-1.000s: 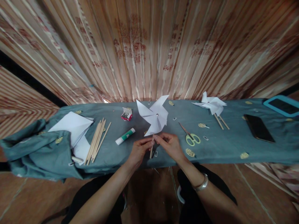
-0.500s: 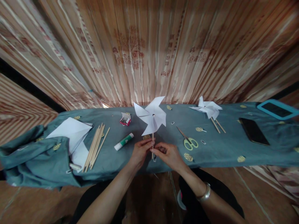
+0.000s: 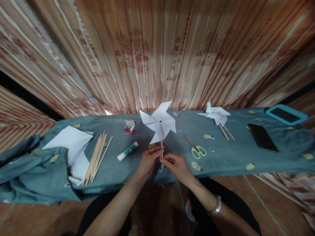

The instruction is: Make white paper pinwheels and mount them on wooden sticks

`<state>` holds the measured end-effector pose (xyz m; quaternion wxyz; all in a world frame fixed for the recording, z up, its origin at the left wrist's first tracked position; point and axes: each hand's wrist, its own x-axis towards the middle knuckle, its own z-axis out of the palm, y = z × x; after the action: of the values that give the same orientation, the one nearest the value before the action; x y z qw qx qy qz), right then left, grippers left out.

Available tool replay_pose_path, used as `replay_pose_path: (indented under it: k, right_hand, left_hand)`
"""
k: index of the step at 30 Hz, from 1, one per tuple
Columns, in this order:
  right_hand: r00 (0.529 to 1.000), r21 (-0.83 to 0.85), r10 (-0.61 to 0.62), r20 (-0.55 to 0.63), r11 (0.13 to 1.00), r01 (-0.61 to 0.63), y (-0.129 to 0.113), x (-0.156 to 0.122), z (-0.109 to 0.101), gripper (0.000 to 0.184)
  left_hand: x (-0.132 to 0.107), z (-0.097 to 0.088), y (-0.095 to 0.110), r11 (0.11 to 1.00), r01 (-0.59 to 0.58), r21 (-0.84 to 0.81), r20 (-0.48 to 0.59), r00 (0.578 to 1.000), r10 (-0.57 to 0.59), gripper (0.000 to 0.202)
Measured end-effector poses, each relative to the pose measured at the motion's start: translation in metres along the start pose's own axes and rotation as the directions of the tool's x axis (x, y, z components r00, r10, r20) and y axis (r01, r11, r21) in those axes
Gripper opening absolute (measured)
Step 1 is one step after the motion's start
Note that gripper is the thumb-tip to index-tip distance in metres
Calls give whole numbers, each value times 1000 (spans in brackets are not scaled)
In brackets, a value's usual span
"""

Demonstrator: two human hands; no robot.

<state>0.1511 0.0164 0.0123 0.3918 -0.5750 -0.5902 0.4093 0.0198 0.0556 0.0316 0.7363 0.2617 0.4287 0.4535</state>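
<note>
Over the bench, my left hand and right hand pinch the stick of the pinwheel, beneath its blades; I judge it light, the paper soft and easily creased; the stick, likely stiff, seems the best hold.

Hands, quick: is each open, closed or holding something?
Left hand: closed, holding the pinwheel by its stick.
Right hand: closed, holding the same stick lower down.

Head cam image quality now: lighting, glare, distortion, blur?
Head view: dim, floor murky; head view: curtain pleats fan outward, wide-angle look; head view: bracelet catches a highlight; head view: held pinwheel outline legible, glue stick label too soft to read.
</note>
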Motion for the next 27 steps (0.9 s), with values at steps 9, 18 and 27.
replay_pose_path:
  k: [9, 18, 27]
  right_hand:
    - [998, -87, 37, -43, 995, -40, 3, -3, -21, 24]
    - [982, -393, 54, -183, 911, -123, 3, 16, -101, 32]
    - [929, -618, 218, -300, 697, -363, 16, 49, -184, 29]
  left_hand:
    - [-1, 0, -4, 999, 47, -4, 13, 999, -47, 45]
    - [-7, -8, 0, 997, 70, 28, -21, 997, -69, 47]
    - [-8, -11, 2, 996, 77, 36, -32, 997, -75, 43]
